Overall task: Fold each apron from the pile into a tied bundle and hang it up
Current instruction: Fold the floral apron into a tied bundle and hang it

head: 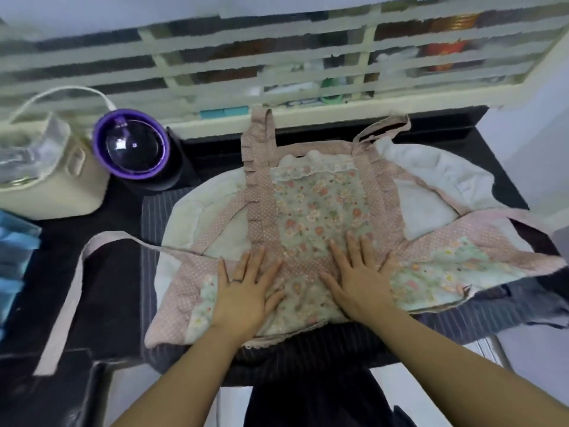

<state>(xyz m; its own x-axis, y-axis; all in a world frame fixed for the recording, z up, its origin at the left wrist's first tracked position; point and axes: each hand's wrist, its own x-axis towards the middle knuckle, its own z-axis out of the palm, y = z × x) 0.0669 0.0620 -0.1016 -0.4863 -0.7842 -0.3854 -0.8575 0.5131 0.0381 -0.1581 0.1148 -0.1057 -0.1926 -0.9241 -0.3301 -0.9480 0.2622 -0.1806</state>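
Observation:
A pink dotted apron (320, 204) with a floral centre panel lies spread flat on the dark table (101, 303), bib pointing away from me. Its neck loop (381, 127) lies at the far edge. One long pink waist tie (74, 291) trails off to the left and down, the other tie (523, 217) runs right. My left hand (246, 291) presses flat on the lower left of the apron, fingers spread. My right hand (360, 278) presses flat just right of it on the floral panel. Under the pink apron lie a white apron (431, 171) and dark striped aprons (308, 349).
A purple-rimmed round container (132, 146) stands at the back left beside a cream bag (52, 186). Blue folded items (15, 257) sit at the left edge. A barred window grille (277, 57) runs along the back. A white wall (542, 124) is at the right.

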